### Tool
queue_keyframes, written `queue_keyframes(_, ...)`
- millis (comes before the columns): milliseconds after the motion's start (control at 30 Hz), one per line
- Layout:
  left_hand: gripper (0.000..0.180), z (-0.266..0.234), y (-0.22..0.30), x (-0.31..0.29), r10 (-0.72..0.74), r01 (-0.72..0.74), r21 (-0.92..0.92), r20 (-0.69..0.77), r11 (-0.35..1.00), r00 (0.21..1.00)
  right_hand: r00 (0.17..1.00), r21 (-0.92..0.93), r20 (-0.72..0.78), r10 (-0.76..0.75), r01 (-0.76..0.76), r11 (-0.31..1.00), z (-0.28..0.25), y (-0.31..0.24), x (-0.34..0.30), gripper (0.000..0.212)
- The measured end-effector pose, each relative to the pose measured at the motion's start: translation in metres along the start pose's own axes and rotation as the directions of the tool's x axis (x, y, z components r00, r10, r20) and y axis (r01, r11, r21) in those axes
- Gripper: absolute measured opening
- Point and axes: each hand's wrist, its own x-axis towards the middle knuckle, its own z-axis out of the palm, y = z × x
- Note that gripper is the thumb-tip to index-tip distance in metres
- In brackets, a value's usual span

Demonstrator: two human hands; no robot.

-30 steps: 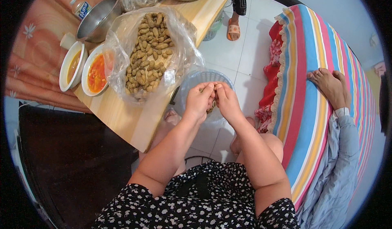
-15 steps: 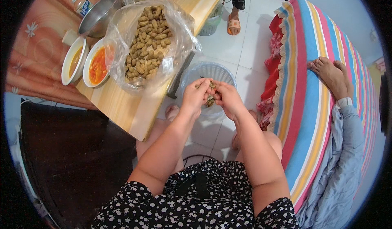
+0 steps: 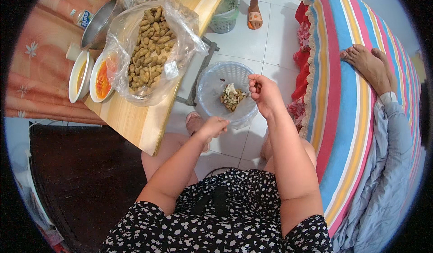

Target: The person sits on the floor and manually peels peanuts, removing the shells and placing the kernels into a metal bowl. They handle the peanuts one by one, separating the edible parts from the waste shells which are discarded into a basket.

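Between my knees stands a blue plastic basket [image 3: 205, 100] lined with a clear bag, with peanut shells [image 3: 231, 96] at its bottom. My left hand [image 3: 214, 127] is closed at the basket's near rim; what its fingers hold, if anything, is hidden. Over the right rim, my right hand [image 3: 265, 95] has its fingers curled inward around something small and dark that I cannot make out. On the wooden table to the left, an open clear plastic bag [image 3: 118, 75] holds a heap of unshelled peanuts [image 3: 151, 50].
Two white bowls, one of orange-red food [image 3: 103, 82] and one of yellowish liquid [image 3: 81, 75], stand beside a metal bowl [image 3: 97, 27] and a bottle [image 3: 81, 18]. A person's bare foot [image 3: 367, 66] rests on the striped bed [image 3: 336, 118]. Another person's sandalled foot [image 3: 255, 18] is beyond, near a green basket [image 3: 223, 22].
My hands were together over the basket around a peanut. They have parted: the left came down to the near rim, the right moved right and up. The shells below now show.
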Motion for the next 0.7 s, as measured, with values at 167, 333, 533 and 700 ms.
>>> queue_keyframes(167,0.024,-0.012,-0.095,0.087,-0.267,0.287,-0.433,0.110,0.854,0.958,0.999,0.277,-0.041,0.002,0.010,0.961,-0.009,-0.015,-0.005,0.013)
queue_keyframes(333,0.029,-0.008,-0.075,0.111,-0.375,0.281,-0.661,-0.002,0.696,0.927,0.996,0.297,-0.082,-0.026,0.049,0.954,-0.036,-0.029,-0.004,0.012)
queue_keyframes(533,0.020,-0.059,-0.029,0.169,-0.245,0.133,-0.633,-0.091,0.763,0.965,0.992,0.318,-0.111,-0.057,0.090,0.944,-0.050,-0.044,-0.009,0.013)
queue_keyframes(700,0.020,-0.039,0.056,0.159,-0.275,0.126,-0.560,-0.190,0.819,0.942,0.983,0.308,-0.169,-0.070,0.120,0.944,-0.072,-0.047,-0.005,0.015)
